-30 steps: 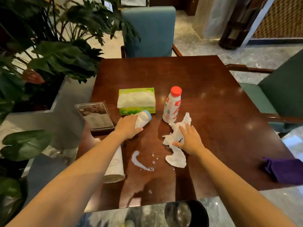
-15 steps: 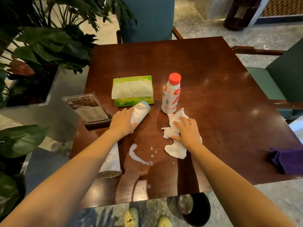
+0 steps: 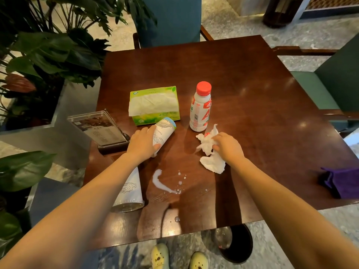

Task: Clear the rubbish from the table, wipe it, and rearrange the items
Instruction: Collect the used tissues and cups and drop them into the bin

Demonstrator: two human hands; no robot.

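On the dark wooden table [image 3: 252, 98] my left hand [image 3: 142, 142] wraps around a white paper cup [image 3: 163, 133] lying on its side. A second paper cup [image 3: 129, 191] lies tipped near the table's left front edge, partly under my left forearm. My right hand [image 3: 228, 147] closes over crumpled white tissue [image 3: 210, 162] just in front of a red-capped drink bottle [image 3: 201, 107]. A white liquid spill [image 3: 163, 183] streaks the table between my arms.
A green tissue box [image 3: 154, 104] stands behind the cup. A clear menu stand [image 3: 101, 129] sits at the left edge, a purple cloth [image 3: 342, 181] at the right edge. A black bin [image 3: 235, 243] is below the table front. Plants crowd the left; chairs stand behind and right.
My right hand has gathered the spread tissue into a tighter bunch. My left hand has closed further round the lying cup. The view has tilted down toward the table.
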